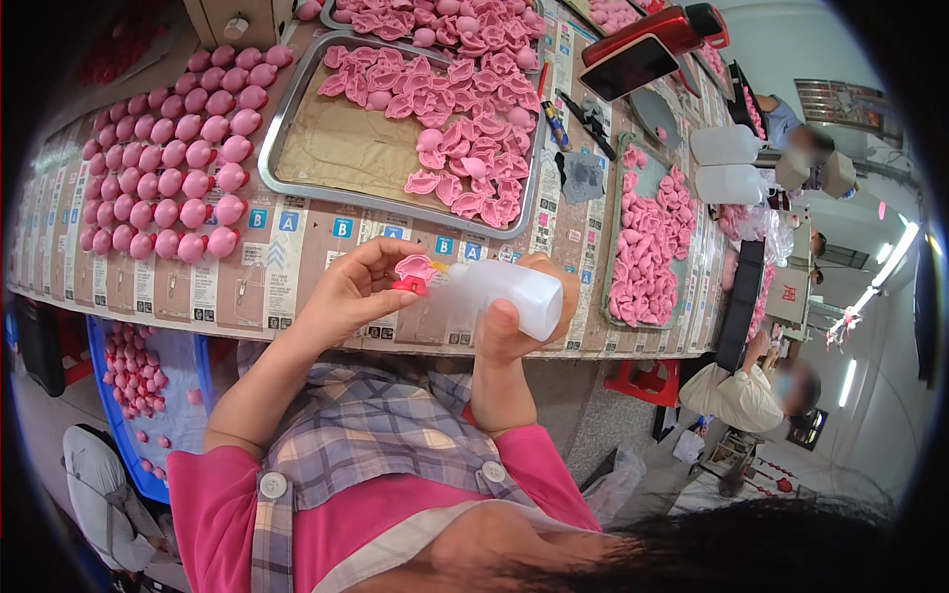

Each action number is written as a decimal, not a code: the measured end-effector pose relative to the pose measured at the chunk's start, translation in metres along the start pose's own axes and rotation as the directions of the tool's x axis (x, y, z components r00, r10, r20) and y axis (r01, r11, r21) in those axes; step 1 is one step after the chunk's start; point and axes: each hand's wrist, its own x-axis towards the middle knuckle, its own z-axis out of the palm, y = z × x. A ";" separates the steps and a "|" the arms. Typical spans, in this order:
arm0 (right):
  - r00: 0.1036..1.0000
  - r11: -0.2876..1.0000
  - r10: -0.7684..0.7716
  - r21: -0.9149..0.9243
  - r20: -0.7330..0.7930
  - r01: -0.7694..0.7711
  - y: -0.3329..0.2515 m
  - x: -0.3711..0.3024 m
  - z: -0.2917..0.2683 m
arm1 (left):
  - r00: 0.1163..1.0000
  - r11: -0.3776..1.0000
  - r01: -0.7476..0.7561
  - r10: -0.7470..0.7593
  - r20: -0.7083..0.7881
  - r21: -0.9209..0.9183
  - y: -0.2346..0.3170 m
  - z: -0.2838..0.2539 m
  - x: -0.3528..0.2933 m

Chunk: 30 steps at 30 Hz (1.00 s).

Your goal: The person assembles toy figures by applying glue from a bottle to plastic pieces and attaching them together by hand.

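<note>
The left hand [348,289] pinches a pink-and-red piece [413,265]; at the piece's 3 o'clock, the right hand [497,339] grips a white bottle [524,295]. A metal tray [395,209] lies at 12, rounded pink pieces [169,182] at 10.

The white bottle [521,295] is hiding part of the right hand [497,338]. The far tray [332,22] is running past the top edge. The nozzle tip [441,267] is appearing too small for judging contact with the pink piece [415,267].
</note>
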 end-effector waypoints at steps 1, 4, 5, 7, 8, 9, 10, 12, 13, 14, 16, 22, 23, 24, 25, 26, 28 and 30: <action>1.000 1.000 -0.007 -0.014 0.025 0.007 0.000 0.000 0.000 | 1.000 1.000 0.000 0.000 0.001 0.001 0.000 0.000 0.000; 0.998 1.000 -0.010 0.013 0.063 0.009 0.000 0.000 0.003 | 1.000 1.000 0.019 -0.019 0.006 -0.015 0.000 0.000 0.000; 0.998 1.000 -0.010 0.014 0.062 0.010 -0.001 -0.001 0.003 | 1.000 1.000 0.009 -0.009 0.011 -0.010 0.000 0.000 0.000; 0.994 0.999 0.033 -0.008 0.102 -0.032 -0.003 -0.002 0.003 | 1.000 1.000 -0.001 0.001 0.016 -0.005 0.000 -0.001 -0.001; 0.994 0.999 0.032 -0.009 0.101 -0.032 -0.002 -0.001 0.003 | 1.000 1.000 0.001 -0.001 0.019 -0.009 0.000 -0.001 -0.001; 0.995 1.000 0.000 -0.007 0.099 0.000 0.000 -0.001 0.003 | 1.000 1.000 0.003 -0.003 0.022 -0.014 -0.001 -0.001 -0.001; 0.995 0.999 -0.031 -0.005 0.097 0.032 0.001 0.000 0.003 | 1.000 1.000 0.004 -0.003 0.023 -0.014 -0.001 -0.001 -0.001; 0.993 0.997 -0.063 -0.032 0.101 0.067 0.001 0.003 0.000 | 1.000 1.000 -0.004 0.004 0.011 -0.004 -0.001 -0.001 -0.001; 0.990 0.993 -0.095 -0.059 0.105 0.102 0.001 0.004 -0.001 | 1.000 1.000 -0.004 0.004 0.011 -0.005 -0.001 -0.001 -0.001; 0.990 0.993 -0.096 -0.060 0.105 0.102 0.001 0.003 -0.001 | 1.000 1.000 0.003 -0.003 -0.002 -0.005 0.000 -0.001 -0.001; 0.995 0.998 -0.029 -0.046 0.099 0.034 0.000 0.001 -0.002 | 1.000 1.000 0.010 -0.010 -0.014 -0.005 -0.001 -0.001 -0.001; 0.999 0.999 -0.048 0.026 0.020 0.048 0.003 -0.001 -0.006 | 0.999 1.000 -0.018 0.018 -0.038 -0.001 -0.002 -0.002 -0.001; 0.999 0.999 -0.049 0.024 0.019 0.048 0.004 -0.001 -0.008 | 0.999 1.000 -0.019 0.019 -0.039 -0.003 -0.001 -0.002 0.000; 1.000 1.000 -0.026 0.003 0.004 0.026 0.004 -0.002 -0.009 | 0.999 1.000 -0.020 0.019 -0.040 -0.006 0.000 -0.001 0.000; 1.000 1.000 -0.004 -0.018 -0.011 0.004 0.004 -0.002 -0.010 | 0.999 1.000 -0.019 0.019 -0.038 -0.006 -0.001 -0.001 0.000; 1.000 1.000 -0.005 -0.019 -0.011 0.005 0.004 -0.002 -0.009 | 0.999 1.000 -0.023 0.022 -0.042 -0.007 -0.001 -0.001 0.000; 1.000 1.000 0.001 -0.024 0.007 -0.001 0.003 -0.002 -0.008 | 0.999 1.000 -0.026 0.026 -0.044 -0.008 -0.001 -0.001 0.000; 1.000 1.000 0.002 -0.030 0.006 -0.002 0.002 -0.002 -0.008 | 0.998 1.000 -0.024 0.024 -0.051 0.002 0.000 0.000 0.000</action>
